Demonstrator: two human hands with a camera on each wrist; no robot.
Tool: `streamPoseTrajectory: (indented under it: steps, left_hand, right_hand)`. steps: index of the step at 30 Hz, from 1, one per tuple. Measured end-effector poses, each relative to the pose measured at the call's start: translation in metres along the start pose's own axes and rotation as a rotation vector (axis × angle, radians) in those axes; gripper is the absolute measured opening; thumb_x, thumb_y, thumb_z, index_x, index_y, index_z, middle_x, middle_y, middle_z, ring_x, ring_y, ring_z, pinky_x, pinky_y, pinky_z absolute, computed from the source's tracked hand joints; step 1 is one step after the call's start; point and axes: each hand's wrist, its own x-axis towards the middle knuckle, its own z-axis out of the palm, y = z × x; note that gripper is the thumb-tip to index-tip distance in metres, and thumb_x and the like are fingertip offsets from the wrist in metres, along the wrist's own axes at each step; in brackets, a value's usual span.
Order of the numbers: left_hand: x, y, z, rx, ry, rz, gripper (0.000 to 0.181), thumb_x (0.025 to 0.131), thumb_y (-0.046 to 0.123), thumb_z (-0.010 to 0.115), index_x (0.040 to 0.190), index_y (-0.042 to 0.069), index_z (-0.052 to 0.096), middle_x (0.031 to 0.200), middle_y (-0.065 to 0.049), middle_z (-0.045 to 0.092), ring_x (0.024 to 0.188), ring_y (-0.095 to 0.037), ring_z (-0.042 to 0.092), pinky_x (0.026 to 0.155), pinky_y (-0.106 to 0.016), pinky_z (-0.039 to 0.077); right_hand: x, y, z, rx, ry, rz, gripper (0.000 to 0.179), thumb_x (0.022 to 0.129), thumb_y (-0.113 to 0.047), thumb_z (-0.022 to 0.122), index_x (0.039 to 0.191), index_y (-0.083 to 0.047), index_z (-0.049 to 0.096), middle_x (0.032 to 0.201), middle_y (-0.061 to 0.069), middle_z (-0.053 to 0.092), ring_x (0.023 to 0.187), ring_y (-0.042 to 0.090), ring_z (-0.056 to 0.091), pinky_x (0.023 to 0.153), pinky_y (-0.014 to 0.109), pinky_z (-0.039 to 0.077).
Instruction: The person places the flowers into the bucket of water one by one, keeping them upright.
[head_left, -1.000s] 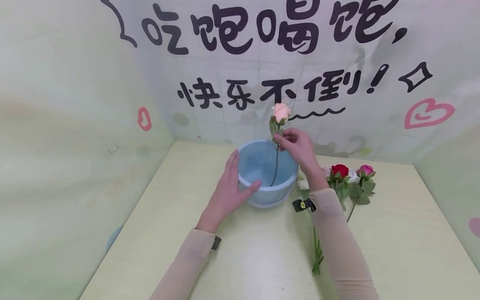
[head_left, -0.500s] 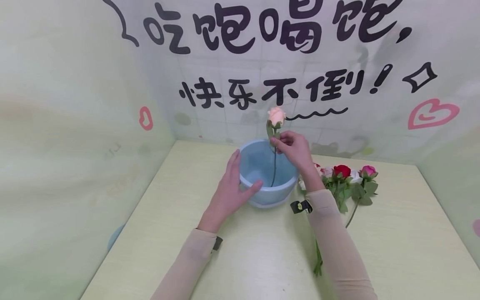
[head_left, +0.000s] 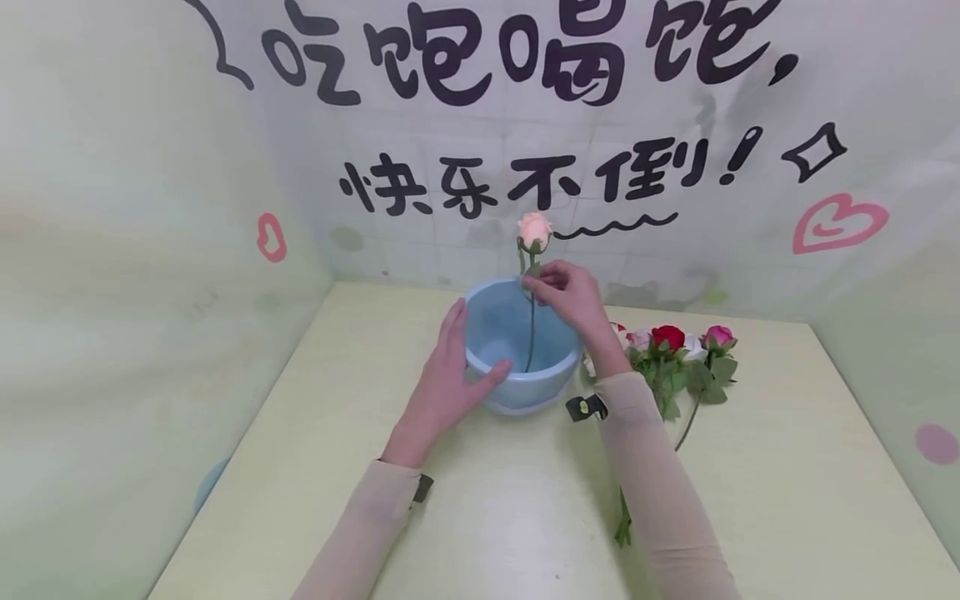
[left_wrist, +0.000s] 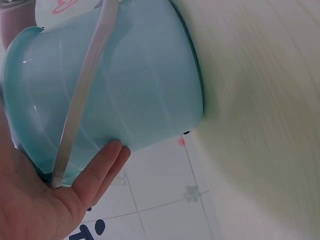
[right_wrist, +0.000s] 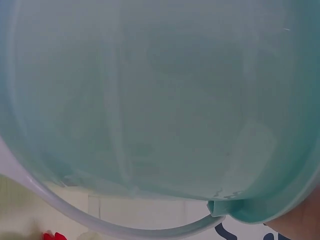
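A light blue bucket [head_left: 517, 392] stands on the table. My left hand [head_left: 442, 383] holds its left side, fingers along the outer wall and thumb over the front rim. In the left wrist view, those fingers [left_wrist: 102, 170] lie nearly straight against the wall, near the pale handle [left_wrist: 82, 95]. Above the bucket's right part, my right hand [head_left: 570, 296] pinches the stem of a pale pink rose [head_left: 535, 232] just below its leaves. The bloom is upright above the rim, and the stem's lower end reaches inside the bucket. The bucket wall fills most of the right wrist view.
Right of the bucket lies a bunch of roses, with a red rose [head_left: 667, 337], a deep pink rose [head_left: 719, 337] and several paler ones. My right forearm partly covers their stems [head_left: 622, 521]. A printed wall [head_left: 420, 242] rises behind the table [head_left: 787, 467].
The pink rose and my right hand have moved slightly left and down relative to the bucket. My left hand keeps its place on the bucket. The head view has shifted a little.
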Motion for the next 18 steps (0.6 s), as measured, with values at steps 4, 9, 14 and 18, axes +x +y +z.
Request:
streamPoseTrajectory:
  steps: [4, 9, 14, 18]
  left_hand:
    - [0.0018, 0.0002, -0.0002, 0.000, 0.003, 0.010, 0.112, 0.092, 0.077, 0.059, 0.172, 0.019, 0.006, 0.177, 0.011, 0.004, 0.148, -0.035, 0.043, 0.111, -0.057, 0.048]
    - [0.0030, 0.0023, 0.0010, 0.008, 0.008, 0.014, 0.111, 0.092, 0.078, 0.059, 0.172, 0.020, 0.007, 0.176, 0.012, 0.003, 0.148, -0.036, 0.043, 0.110, -0.058, 0.048]
    - [0.0001, 0.0012, 0.0007, 0.024, 0.005, 0.002, 0.111, 0.092, 0.079, 0.057, 0.172, 0.021, 0.006, 0.177, 0.010, 0.004, 0.149, -0.035, 0.042, 0.111, -0.058, 0.048]
    - [-0.0007, 0.0006, 0.0011, 0.031, 0.014, 0.016, 0.110, 0.093, 0.077, 0.058, 0.172, 0.020, 0.007, 0.177, 0.009, 0.006, 0.148, -0.036, 0.043, 0.111, -0.058, 0.048]
  right_hand:
    - [0.0014, -0.0026, -0.0021, -0.051, -0.024, 0.003, 0.040, 0.100, -0.028, 0.075, 0.123, 0.004, 0.069, 0.112, 0.022, 0.075, 0.093, 0.028, 0.073, 0.088, 0.045, 0.062]
    - [0.0025, -0.0006, -0.0044, -0.081, -0.031, -0.013, 0.041, 0.101, -0.030, 0.072, 0.125, 0.003, 0.070, 0.113, 0.021, 0.075, 0.095, 0.030, 0.074, 0.085, 0.040, 0.062]
    - [0.0013, 0.0007, -0.0018, -0.104, -0.056, -0.005, 0.041, 0.105, -0.031, 0.066, 0.127, 0.003, 0.070, 0.112, 0.020, 0.075, 0.095, 0.030, 0.073, 0.085, 0.040, 0.062]
    - [0.0003, 0.0010, 0.0000, -0.127, -0.057, -0.013, 0.038, 0.106, -0.030, 0.065, 0.127, 0.001, 0.071, 0.111, 0.018, 0.075, 0.095, 0.029, 0.073, 0.085, 0.041, 0.061]
